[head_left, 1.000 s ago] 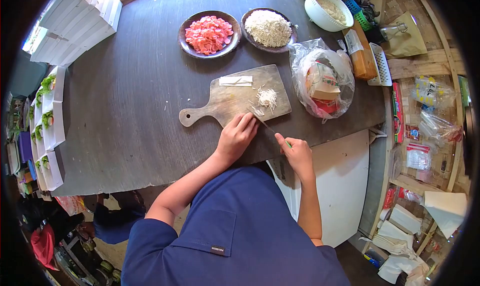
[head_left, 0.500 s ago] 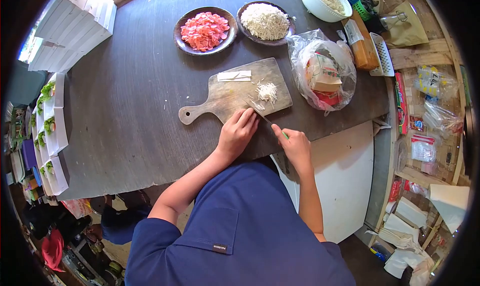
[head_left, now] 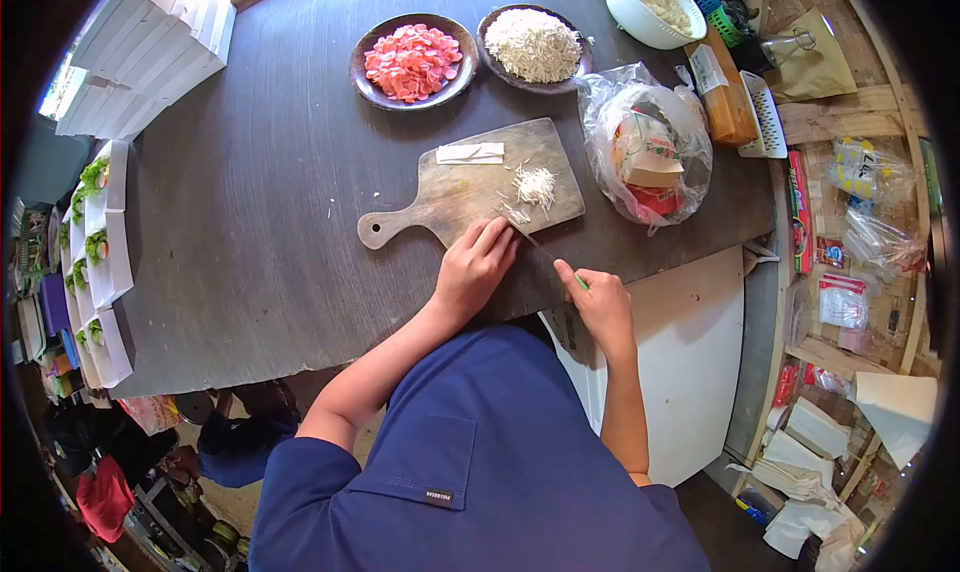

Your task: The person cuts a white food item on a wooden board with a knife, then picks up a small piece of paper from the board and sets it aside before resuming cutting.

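Observation:
A wooden cutting board (head_left: 470,187) with a handle lies near the table's front edge. My left hand (head_left: 474,264) is closed at the board's lower edge, fingertips bunched over something that they hide. My right hand (head_left: 600,307) grips the green handle of a knife (head_left: 537,245), whose blade reaches to the left fingertips. Just beyond the blade are thin white shreds (head_left: 515,213), with a small pile of white strips (head_left: 535,186) above them. Flat white pieces (head_left: 470,154) lie side by side at the board's upper left.
Behind the board stand a dark bowl of pink slices (head_left: 413,63) and another of white shreds (head_left: 533,46). A plastic bag of packages (head_left: 648,152) sits to the right. White boxes with greens (head_left: 98,247) line the left edge; a person (head_left: 245,437) is at lower left.
My right hand has moved a little to the right and down, drawing the knife back so more blade shows. My left hand stays in place.

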A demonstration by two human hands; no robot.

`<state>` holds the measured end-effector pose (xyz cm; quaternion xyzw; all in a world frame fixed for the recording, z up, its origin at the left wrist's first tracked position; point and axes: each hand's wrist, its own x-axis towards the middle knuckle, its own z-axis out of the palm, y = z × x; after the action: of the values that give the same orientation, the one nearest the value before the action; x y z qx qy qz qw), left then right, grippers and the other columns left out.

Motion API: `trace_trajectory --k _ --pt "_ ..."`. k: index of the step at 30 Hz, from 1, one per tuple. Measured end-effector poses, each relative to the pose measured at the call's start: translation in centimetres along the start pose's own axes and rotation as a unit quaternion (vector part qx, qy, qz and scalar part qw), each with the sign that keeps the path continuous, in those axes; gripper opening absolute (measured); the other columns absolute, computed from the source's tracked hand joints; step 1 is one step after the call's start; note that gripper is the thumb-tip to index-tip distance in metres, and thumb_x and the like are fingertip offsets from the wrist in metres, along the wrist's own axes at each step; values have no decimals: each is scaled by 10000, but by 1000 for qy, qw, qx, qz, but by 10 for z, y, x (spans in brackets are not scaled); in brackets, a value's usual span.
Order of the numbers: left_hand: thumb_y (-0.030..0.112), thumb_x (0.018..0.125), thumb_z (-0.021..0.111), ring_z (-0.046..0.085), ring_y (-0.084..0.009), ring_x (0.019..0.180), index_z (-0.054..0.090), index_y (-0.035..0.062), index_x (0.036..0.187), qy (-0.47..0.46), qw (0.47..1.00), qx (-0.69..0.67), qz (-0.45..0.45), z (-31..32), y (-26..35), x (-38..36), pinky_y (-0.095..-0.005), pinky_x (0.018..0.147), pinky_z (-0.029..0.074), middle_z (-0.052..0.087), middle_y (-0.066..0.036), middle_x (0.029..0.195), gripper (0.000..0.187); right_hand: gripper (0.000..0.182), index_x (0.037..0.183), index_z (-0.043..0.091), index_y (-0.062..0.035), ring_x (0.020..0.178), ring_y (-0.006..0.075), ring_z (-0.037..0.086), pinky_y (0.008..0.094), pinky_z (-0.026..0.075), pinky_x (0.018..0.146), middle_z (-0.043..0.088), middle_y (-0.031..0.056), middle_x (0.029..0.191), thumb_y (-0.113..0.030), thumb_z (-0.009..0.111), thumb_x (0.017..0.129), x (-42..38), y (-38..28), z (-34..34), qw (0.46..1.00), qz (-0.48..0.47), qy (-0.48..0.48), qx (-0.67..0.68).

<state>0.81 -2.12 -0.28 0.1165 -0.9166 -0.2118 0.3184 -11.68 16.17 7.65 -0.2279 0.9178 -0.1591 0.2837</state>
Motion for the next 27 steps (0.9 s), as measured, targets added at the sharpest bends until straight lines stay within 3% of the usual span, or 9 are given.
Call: trace_trajectory --k 11,27 --pt "86 898 785 689 -237 1046 750 -20 1112 2 1000 0 2 -1 1 1 -344 927 597 688 -87 1155 242 786 721 713 -31 693 388 694 471 518 688 670 174 670 -725 535 1043 11 -7 8 998 -18 -12 51" --pt "90 878 813 702 -260 1059 770 20 1086 1 999 -23 -23 0 0 0 -370 939 596 720 -84 1171 224 781 725 729 -35 716 397 705 475 534 728 682 179 674 -720 537 1044 0 -7 -4 999 5 -30 43"
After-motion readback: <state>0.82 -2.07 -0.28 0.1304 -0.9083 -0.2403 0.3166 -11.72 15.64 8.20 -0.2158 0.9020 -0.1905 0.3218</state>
